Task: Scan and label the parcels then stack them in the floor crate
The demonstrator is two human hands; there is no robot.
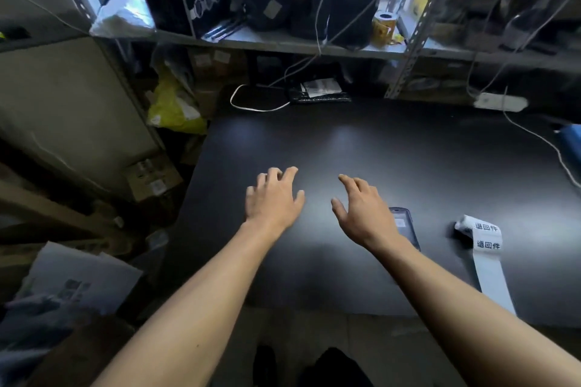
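Cluttered shelving backs the black desk [408,148]; left hand [272,198] and right hand [364,214] hover with fingers spread, holding nothing (scanner [405,226] and label strip [489,258] lie within reach).

Dim indoor light leaves the left floor and the space under the shelf in deep shadow. Two soft pale reflections gleam on the far half of the matte black table [408,166]. Daylight washes out the far right corner. Wide-angle distortion bows the shelf uprights [418,22] outward; edges and the near left are soft and smeared, the centre sharper.
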